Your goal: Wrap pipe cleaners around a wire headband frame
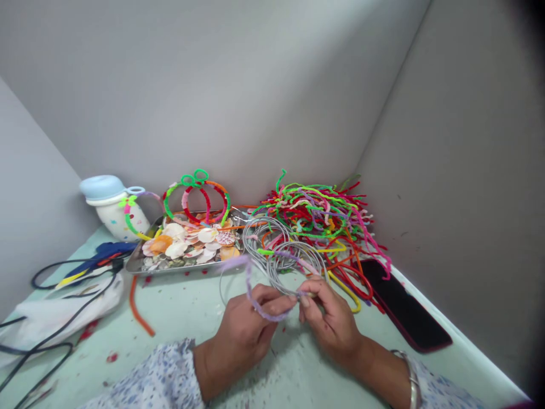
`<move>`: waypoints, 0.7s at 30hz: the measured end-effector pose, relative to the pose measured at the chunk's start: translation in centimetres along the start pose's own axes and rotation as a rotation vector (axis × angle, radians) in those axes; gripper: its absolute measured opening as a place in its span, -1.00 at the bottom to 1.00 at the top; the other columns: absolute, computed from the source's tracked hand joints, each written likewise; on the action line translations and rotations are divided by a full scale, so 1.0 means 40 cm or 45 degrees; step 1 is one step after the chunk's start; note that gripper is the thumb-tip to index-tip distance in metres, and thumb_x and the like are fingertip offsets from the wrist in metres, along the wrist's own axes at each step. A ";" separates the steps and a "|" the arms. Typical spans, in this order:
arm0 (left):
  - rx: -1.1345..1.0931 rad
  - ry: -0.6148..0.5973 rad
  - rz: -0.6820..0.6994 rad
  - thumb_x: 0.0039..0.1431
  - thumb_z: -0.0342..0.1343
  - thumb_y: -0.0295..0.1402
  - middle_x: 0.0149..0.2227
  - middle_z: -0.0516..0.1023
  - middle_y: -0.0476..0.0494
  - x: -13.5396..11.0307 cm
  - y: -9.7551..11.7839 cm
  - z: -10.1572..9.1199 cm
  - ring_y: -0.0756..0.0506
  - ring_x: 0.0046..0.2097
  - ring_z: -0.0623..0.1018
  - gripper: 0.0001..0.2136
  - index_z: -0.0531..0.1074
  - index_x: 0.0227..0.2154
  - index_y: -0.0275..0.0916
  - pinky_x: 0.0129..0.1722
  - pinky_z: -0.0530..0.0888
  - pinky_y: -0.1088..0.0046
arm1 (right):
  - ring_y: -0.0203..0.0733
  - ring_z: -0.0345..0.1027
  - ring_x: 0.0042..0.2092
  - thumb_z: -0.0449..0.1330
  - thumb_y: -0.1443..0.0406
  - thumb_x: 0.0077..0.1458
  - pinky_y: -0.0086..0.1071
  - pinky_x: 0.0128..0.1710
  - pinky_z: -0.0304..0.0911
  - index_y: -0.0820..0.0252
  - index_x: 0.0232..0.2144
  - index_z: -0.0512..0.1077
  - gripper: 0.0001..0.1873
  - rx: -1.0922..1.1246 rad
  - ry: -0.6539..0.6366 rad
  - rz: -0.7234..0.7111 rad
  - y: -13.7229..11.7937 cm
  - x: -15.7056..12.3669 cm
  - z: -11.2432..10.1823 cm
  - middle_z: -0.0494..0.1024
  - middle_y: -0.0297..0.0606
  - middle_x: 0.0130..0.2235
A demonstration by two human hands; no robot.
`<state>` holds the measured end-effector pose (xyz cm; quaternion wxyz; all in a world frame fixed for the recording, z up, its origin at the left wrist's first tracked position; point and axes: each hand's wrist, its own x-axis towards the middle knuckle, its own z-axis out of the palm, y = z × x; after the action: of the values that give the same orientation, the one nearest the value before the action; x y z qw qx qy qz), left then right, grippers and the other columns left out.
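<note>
My left hand is closed around a lilac pipe cleaner that curls up and to the left from my fingers. My right hand pinches the other end of it against a thin grey metal hoop. The two hands almost touch above the pale green table. More grey hoops lie stacked just behind them.
A heap of coloured pipe cleaners fills the back right corner. A metal tray of seashells holds wrapped hoops. A white jug, a blue glue gun with black cord, a white bag, a loose orange pipe cleaner and a dark phone lie around.
</note>
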<state>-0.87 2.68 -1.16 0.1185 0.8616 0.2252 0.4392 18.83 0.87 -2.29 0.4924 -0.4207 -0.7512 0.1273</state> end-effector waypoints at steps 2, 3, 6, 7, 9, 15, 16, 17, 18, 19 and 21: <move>0.072 0.065 -0.001 0.18 0.04 -0.61 -0.31 0.47 -0.12 0.003 0.004 -0.003 -0.06 -0.31 0.49 -0.67 0.43 -0.05 -0.15 -0.34 0.46 0.45 | -0.21 0.36 -0.40 0.00 0.36 0.24 -0.36 -0.35 0.30 0.12 -0.27 0.31 -0.90 -0.015 -0.060 -0.027 -0.007 0.005 -0.002 0.41 -0.33 -0.44; 0.103 0.078 -0.022 0.17 0.05 -0.60 -0.33 0.45 -0.11 0.004 0.005 -0.003 -0.05 -0.32 0.47 -0.69 0.45 -0.08 -0.15 -0.35 0.45 0.45 | -0.22 0.35 -0.40 0.01 0.36 0.23 -0.38 -0.39 0.29 0.13 -0.27 0.32 -0.90 -0.021 -0.085 -0.040 -0.010 0.007 -0.002 0.41 -0.32 -0.43; 0.166 0.082 -0.076 0.17 0.09 -0.56 -0.30 0.44 -0.12 0.005 0.006 -0.004 -0.07 -0.30 0.47 -0.73 0.47 -0.11 -0.14 -0.34 0.45 0.42 | -0.23 0.35 -0.40 0.01 0.37 0.22 -0.42 -0.43 0.28 0.14 -0.24 0.33 -0.89 -0.033 -0.122 -0.075 -0.013 0.009 -0.001 0.40 -0.31 -0.41; 0.170 0.083 -0.075 0.18 0.11 -0.55 -0.29 0.44 -0.13 0.005 0.004 -0.004 -0.07 -0.29 0.47 -0.75 0.47 -0.12 -0.15 -0.33 0.46 0.42 | -0.23 0.35 -0.40 0.01 0.37 0.22 -0.42 -0.43 0.28 0.14 -0.24 0.33 -0.89 -0.033 -0.128 -0.082 -0.012 0.009 0.000 0.40 -0.31 -0.40; 0.166 0.095 -0.058 0.18 0.13 -0.52 -0.28 0.46 -0.13 0.005 0.001 -0.003 -0.07 -0.28 0.48 -0.80 0.47 -0.15 -0.17 -0.33 0.47 0.44 | -0.24 0.36 -0.39 0.01 0.38 0.22 -0.42 -0.43 0.27 0.15 -0.24 0.33 -0.88 -0.028 -0.147 -0.083 -0.010 0.006 0.003 0.40 -0.30 -0.40; 0.177 0.089 -0.053 0.19 0.13 -0.52 -0.29 0.51 -0.15 0.005 -0.007 -0.001 -0.06 -0.27 0.49 -0.85 0.48 -0.21 -0.20 -0.32 0.46 0.44 | -0.25 0.35 -0.40 0.00 0.39 0.22 -0.43 -0.43 0.26 0.16 -0.24 0.34 -0.87 -0.030 -0.175 -0.071 -0.008 0.002 0.006 0.40 -0.30 -0.39; 0.185 0.093 -0.048 0.19 0.13 -0.51 -0.30 0.51 -0.14 0.005 -0.007 -0.001 -0.07 -0.28 0.49 -0.87 0.49 -0.23 -0.20 -0.33 0.46 0.44 | -0.25 0.35 -0.40 0.00 0.39 0.22 -0.43 -0.42 0.26 0.16 -0.24 0.34 -0.87 -0.029 -0.172 -0.074 -0.008 0.003 0.006 0.41 -0.30 -0.39; 0.195 0.097 -0.045 0.20 0.13 -0.50 -0.31 0.52 -0.14 0.006 -0.008 -0.001 -0.07 -0.29 0.49 -0.89 0.49 -0.24 -0.21 -0.33 0.46 0.44 | -0.25 0.35 -0.40 0.00 0.38 0.22 -0.43 -0.42 0.27 0.16 -0.24 0.34 -0.87 -0.027 -0.170 -0.076 -0.008 0.003 0.006 0.41 -0.30 -0.39; 0.204 0.103 -0.043 0.20 0.13 -0.49 -0.32 0.52 -0.14 0.007 -0.008 -0.001 -0.07 -0.29 0.49 -0.90 0.49 -0.26 -0.21 -0.33 0.46 0.43 | -0.26 0.35 -0.40 0.01 0.38 0.22 -0.43 -0.41 0.27 0.15 -0.24 0.34 -0.88 -0.025 -0.170 -0.077 -0.008 0.003 0.006 0.41 -0.30 -0.39; 0.210 0.105 -0.042 0.20 0.12 -0.48 -0.33 0.52 -0.14 0.009 -0.008 -0.001 -0.07 -0.30 0.49 -0.91 0.49 -0.27 -0.21 -0.33 0.46 0.43 | -0.26 0.34 -0.40 0.01 0.38 0.22 -0.43 -0.41 0.27 0.15 -0.24 0.34 -0.88 -0.023 -0.173 -0.076 -0.008 0.002 0.006 0.41 -0.31 -0.39; 0.205 0.109 -0.041 0.21 0.12 -0.48 -0.33 0.52 -0.14 0.010 -0.008 -0.002 -0.07 -0.30 0.49 -0.92 0.49 -0.28 -0.22 -0.34 0.45 0.42 | -0.27 0.34 -0.42 0.00 0.37 0.22 -0.43 -0.43 0.26 0.15 -0.24 0.34 -0.88 -0.021 -0.183 -0.070 -0.007 0.001 0.006 0.40 -0.32 -0.39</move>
<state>-0.81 3.17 -0.98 0.0464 0.8451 0.2783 0.4541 18.47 0.77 -2.21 0.4370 -0.3937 -0.7969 0.1376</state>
